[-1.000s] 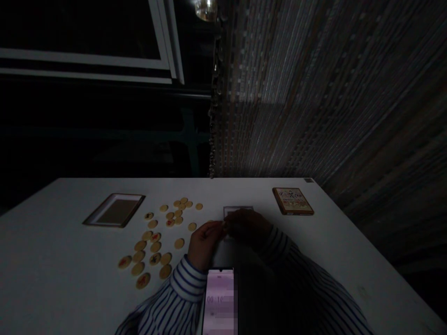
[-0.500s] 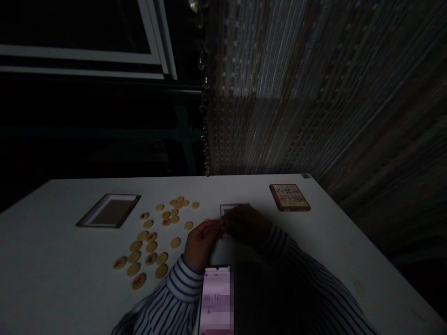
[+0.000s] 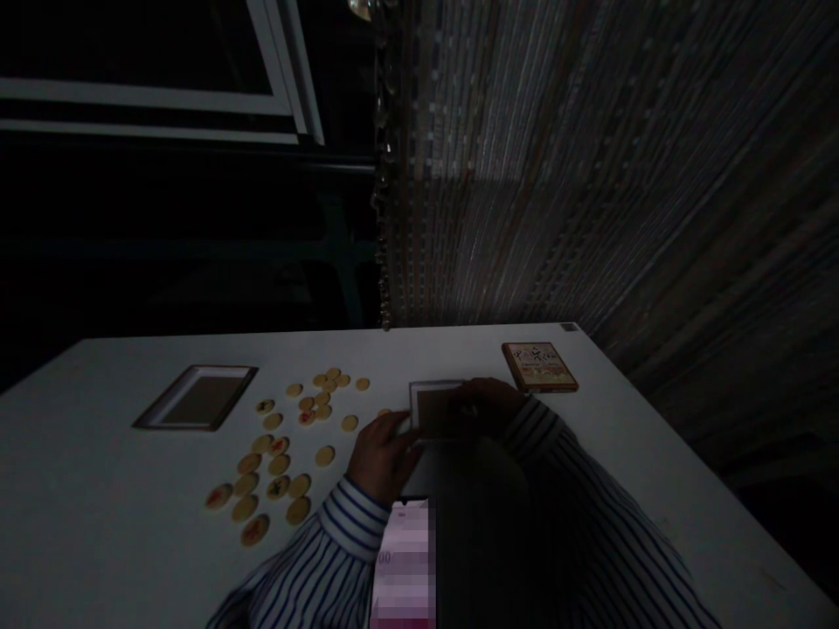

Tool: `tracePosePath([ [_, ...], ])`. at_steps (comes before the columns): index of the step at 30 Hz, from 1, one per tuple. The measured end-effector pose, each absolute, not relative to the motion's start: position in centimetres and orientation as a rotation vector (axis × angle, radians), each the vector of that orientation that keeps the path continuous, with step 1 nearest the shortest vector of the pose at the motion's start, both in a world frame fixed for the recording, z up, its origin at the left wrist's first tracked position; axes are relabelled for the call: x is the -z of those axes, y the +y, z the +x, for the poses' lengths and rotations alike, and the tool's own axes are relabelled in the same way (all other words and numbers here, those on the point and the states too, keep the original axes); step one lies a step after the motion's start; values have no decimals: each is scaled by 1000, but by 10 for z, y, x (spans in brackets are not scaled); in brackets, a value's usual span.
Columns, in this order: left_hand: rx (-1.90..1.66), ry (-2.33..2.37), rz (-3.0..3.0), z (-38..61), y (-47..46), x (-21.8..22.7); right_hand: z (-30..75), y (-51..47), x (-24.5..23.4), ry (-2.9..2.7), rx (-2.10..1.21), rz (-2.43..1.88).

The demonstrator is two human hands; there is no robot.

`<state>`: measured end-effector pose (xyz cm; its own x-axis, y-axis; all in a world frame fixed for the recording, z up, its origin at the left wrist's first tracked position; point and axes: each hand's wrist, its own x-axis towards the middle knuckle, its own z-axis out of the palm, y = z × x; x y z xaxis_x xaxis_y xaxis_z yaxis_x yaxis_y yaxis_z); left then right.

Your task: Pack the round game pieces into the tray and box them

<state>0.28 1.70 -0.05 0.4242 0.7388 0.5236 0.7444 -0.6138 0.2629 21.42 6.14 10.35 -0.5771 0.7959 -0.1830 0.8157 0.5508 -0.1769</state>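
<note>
A small shallow tray [image 3: 433,411] with a pale rim and brown inside lies on the white table [image 3: 98,489] in front of me. My left hand [image 3: 384,454] has its curled fingers on the tray's left edge. My right hand [image 3: 488,402], deep in shadow, grips the tray's right side. Both sleeves are striped. Several round tan game pieces [image 3: 288,441], some with red or dark marks, lie scattered just left of my left hand.
A larger rectangular tray [image 3: 195,397] lies at the left. A printed box lid [image 3: 538,365] sits near the far right corner. A lit phone [image 3: 403,568] hangs below my chest. A beaded curtain [image 3: 557,175] and a dark window stand behind the table.
My hands were pinched together over the small tray. They have moved apart to its two sides, and its brown inside now shows. The view has drifted slightly.
</note>
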Motion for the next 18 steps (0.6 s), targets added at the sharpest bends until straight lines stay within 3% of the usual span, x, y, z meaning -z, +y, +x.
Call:
tracePosePath([
  [18,797,-1382,-2618,3,18,9,208,66,-76,2516,278,1350],
])
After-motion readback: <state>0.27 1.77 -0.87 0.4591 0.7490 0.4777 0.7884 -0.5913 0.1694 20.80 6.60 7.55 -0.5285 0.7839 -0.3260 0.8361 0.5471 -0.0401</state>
